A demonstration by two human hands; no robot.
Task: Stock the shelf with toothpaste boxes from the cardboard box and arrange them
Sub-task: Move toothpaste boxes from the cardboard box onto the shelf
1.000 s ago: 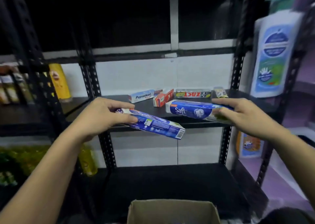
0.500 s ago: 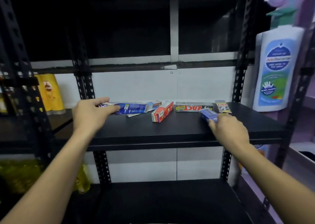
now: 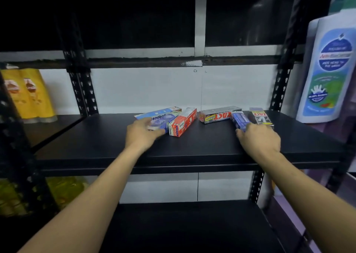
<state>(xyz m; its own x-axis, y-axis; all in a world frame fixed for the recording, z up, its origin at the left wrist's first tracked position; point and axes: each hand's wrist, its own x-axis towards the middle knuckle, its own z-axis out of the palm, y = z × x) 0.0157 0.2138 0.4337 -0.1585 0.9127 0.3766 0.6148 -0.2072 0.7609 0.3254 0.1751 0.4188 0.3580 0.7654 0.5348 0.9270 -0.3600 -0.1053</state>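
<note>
Several toothpaste boxes lie at the back of the black shelf [image 3: 192, 146]. My left hand [image 3: 141, 132] holds a blue box [image 3: 163, 122] lying beside a pale Pepsodent box [image 3: 159, 114] and a red Pepsodent box [image 3: 182, 123]. My right hand [image 3: 259, 137] grips the near end of another blue box [image 3: 239, 119], which lies on the shelf between a grey Zact box [image 3: 217, 115] and a second Zact box [image 3: 260, 117]. The cardboard box is out of view.
Yellow pouches [image 3: 28, 94] stand on the shelf to the left. A large white-and-blue soap pouch [image 3: 327, 75] stands at the right. Black perforated uprights [image 3: 82, 87] frame the shelf, and a bare lower shelf [image 3: 183, 224] lies below.
Both hands carried the blue boxes from in front of the shelf onto it. The left box moved rightward against the Pepsodent boxes; the right box now lies between the Zact boxes.
</note>
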